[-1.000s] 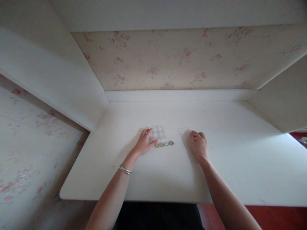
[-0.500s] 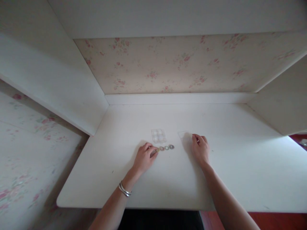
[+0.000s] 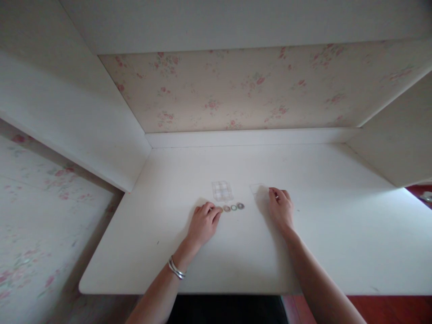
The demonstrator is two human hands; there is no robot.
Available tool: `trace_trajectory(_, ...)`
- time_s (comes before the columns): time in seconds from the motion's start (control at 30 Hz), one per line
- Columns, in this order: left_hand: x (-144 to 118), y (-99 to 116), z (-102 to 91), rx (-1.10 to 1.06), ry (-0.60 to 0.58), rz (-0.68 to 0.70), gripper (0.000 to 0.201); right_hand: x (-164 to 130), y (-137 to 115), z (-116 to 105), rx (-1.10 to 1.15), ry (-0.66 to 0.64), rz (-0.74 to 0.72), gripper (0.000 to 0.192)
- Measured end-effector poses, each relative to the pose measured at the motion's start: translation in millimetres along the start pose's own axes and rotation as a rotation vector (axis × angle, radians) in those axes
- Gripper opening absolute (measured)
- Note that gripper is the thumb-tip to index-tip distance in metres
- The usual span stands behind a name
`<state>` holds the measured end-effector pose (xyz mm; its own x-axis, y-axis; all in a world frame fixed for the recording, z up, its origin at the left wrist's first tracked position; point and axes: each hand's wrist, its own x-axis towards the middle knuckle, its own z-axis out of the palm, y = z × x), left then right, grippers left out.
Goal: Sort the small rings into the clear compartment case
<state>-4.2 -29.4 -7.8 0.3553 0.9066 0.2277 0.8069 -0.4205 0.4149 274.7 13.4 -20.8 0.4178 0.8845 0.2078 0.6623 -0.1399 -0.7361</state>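
A row of small coloured rings (image 3: 233, 207) lies on the white desk (image 3: 324, 234). My left hand (image 3: 203, 222) rests at the row's left end, fingertips pinched on the leftmost ring, which is mostly hidden. Just beyond the rings sits a small clear box with compartments (image 3: 222, 190). Its clear lid (image 3: 257, 188) lies flat to the right. My right hand (image 3: 281, 209) rests on the desk beside the lid, fingers curled, fingertips near the lid's edge; whether it touches is unclear.
The desk sits in a white alcove with side panels (image 3: 84, 130) left and right and floral wallpaper (image 3: 236, 90) behind. A raised white ledge (image 3: 249, 137) runs along the back. The front edge is near my forearms.
My left hand left the clear box and drew back to the left end of the ring row, closing its fingers on the leftmost ring. My right hand barely moved.
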Motion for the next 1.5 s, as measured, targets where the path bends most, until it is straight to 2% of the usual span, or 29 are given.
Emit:
trace_trajectory(0.4,-1.5,-1.1,0.3,-0.024,0.015,0.011,0.018,-0.3,2.1,-0.5,0.013,0.018,-0.031,0.041)
trace_trajectory(0.53,-1.3,-0.5,0.5,-0.029,0.021,-0.007,0.016,-16.0,-5.8,1.2,0.008,0.018,-0.071,0.039)
trace_trajectory(0.63,-1.0,0.0,0.4,-0.028,0.013,-0.013,0.015,-46.1,-21.6,6.4,0.018,-0.087,-0.178,0.036)
trace_trajectory(0.73,-0.7,1.1,-0.8,-0.031,0.009,-0.010,0.017,-79.3,-42.5,13.9,0.043,-0.274,-0.295,0.032)
trace_trajectory(0.87,-1.3,0.9,-1.6,-0.098,0.046,-0.033,0.019,-100.4,-65.0,24.5,-0.012,-0.441,-0.413,0.029)
trace_trajectory(1.07,-3.7,-10.3,1.8,-0.385,0.195,-0.194,0.019,-99.0,-77.7,39.7,-0.183,-0.453,-0.479,0.028)
trace_trajectory(1.17,-2.5,-14.0,0.0,-0.455,0.251,-0.252,0.019,-100.4,-81.7,43.0,-0.256,-0.453,-0.499,0.029)
trace_trajectory(1.3,8.8,-12.0,-5.2,-0.466,0.264,-0.275,0.021,-102.4,-85.2,43.0,-0.353,-0.482,-0.552,0.032)
trace_trajectory(1.5,48.1,-11.8,-1.9,-0.406,0.278,-0.225,0.020,-102.7,-86.4,42.0,-0.392,-0.503,-0.576,0.031)
